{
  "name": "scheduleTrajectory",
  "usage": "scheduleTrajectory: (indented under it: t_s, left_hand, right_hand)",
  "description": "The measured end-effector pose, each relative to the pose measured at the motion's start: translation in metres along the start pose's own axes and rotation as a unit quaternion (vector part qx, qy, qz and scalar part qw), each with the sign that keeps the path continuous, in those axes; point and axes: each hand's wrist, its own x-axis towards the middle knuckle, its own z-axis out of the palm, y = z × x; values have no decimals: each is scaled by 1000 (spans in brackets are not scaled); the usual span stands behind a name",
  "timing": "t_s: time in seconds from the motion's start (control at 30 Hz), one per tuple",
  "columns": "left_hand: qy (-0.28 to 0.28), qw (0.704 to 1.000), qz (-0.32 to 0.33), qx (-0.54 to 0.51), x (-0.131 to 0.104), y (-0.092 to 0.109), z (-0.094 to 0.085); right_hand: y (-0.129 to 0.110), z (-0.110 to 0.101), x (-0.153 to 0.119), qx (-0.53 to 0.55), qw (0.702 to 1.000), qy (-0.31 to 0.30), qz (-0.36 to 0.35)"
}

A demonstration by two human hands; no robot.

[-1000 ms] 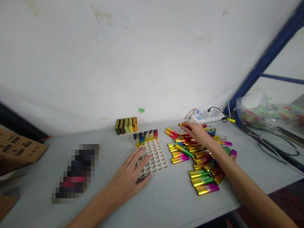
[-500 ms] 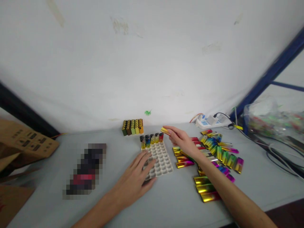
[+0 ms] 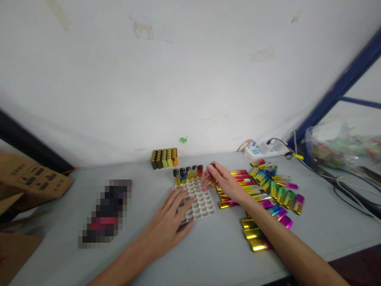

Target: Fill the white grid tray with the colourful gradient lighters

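My left hand (image 3: 172, 214) lies with fingers spread over the left side of a white tray (image 3: 204, 205) with rows of round holes. Lighters (image 3: 188, 173) stand upright in the tray's far rows, gold, blue and red with black tops. My right hand (image 3: 222, 180) grips a red and gold lighter (image 3: 212, 179) between thumb and fingers, held roughly upright just off the tray's far right corner. Beside that hand, many shiny metallic-coloured lighters (image 3: 228, 204) lie flat on the table, partly hidden by my right forearm.
A block of upright lighters (image 3: 164, 158) stands near the wall. A white power strip (image 3: 264, 150) with plugs and cables sits at the back right, near a clear plastic bag (image 3: 342, 147). Cardboard boxes (image 3: 32, 178) stand at the left, and a blurred dark object (image 3: 105, 210) lies on the table.
My right hand has turned the lighter from nearly level to roughly upright and brought it lower, near the tray. My left hand stays on the tray.
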Motion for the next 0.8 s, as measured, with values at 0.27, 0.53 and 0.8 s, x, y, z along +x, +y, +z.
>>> scheduleTrajectory:
  t_s: [0.27,0.53,0.8]
  left_hand:
    - [-2,1000,4,-3,0,-3,1]
    - [4,1000,6,-2,0,-3,2]
    - [-4,1000,0,-6,1,-3,3]
  right_hand:
    - [2,7,0,108,988,48,100]
    - [3,9,3,85,970,136,182]
    - [8,7,3,67,976,88,188]
